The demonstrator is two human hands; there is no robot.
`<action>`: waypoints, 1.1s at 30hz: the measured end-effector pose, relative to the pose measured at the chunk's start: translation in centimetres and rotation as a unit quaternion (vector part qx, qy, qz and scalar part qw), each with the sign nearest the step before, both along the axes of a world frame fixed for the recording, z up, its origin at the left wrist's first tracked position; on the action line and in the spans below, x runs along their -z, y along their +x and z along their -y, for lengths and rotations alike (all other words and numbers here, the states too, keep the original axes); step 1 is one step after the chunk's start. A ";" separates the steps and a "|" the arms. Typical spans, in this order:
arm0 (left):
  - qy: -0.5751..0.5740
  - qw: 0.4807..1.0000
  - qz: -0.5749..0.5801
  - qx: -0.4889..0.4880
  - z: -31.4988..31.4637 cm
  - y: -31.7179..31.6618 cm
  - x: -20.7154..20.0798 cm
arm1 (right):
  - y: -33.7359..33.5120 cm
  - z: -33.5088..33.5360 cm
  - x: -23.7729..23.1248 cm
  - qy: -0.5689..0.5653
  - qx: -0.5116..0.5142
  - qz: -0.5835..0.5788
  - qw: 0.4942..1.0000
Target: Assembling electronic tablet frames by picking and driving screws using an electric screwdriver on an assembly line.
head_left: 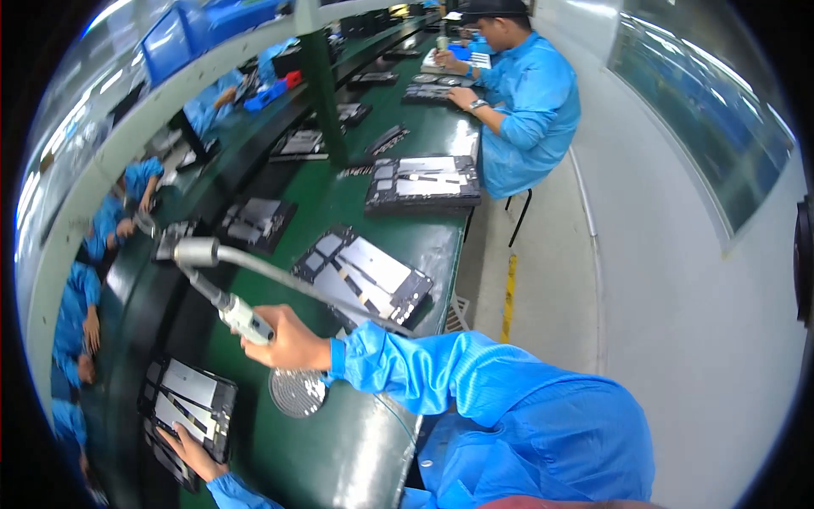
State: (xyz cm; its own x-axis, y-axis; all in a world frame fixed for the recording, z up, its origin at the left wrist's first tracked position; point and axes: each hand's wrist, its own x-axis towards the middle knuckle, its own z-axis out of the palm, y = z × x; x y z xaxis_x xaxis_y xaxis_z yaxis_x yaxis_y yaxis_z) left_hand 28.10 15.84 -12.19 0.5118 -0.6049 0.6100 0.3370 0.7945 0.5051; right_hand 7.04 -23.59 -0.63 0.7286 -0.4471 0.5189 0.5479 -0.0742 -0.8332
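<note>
My right hand [292, 341] is closed around a white electric screwdriver [244, 319], whose grey cable [292, 282] loops back over the bench toward my sleeve. I cannot see the tool's tip. Lower left, my left hand [195, 455] grips the near edge of an opened tablet [193, 394], its fingers over the rim. The tablet's silver battery plates and dark ribbon strips show. Another open tablet [165, 458] lies partly hidden beneath it. Just below my right hand is a round, ridged metal dish [298, 394]; what it holds is too small to tell.
More opened tablets [365, 276] lie along the green bench [348, 441], with a stack [424, 182] farther up. A green post [320, 97] rises mid-bench. A co-worker in blue [530, 102] sits at the far right side; others work across the left. A dark conveyor-like strip [191, 225] runs alongside.
</note>
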 end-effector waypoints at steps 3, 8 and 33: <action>0.477 0.644 -0.067 -0.595 5.7 -17.4 -4.7 | 1.2 0.4 1.3 -0.033 0.031 0.018 0.999; 0.575 0.617 -0.048 -0.535 7.6 -30.4 -2.8 | 0.0 0.5 -0.6 0.058 -0.084 -0.052 0.993; 0.768 0.407 0.095 -0.486 -16.7 -19.8 -4.5 | 0.5 0.0 1.0 -0.024 -0.054 -0.029 0.998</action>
State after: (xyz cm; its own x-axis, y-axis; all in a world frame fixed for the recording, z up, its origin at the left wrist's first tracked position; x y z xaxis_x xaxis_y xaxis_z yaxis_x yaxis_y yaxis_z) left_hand 8.27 32.55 -7.65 0.9962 0.0848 -0.0209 0.0803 -0.7949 0.6014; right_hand 7.58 -23.55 -1.64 0.8004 -0.3408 0.4931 0.5057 -0.0576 -0.8608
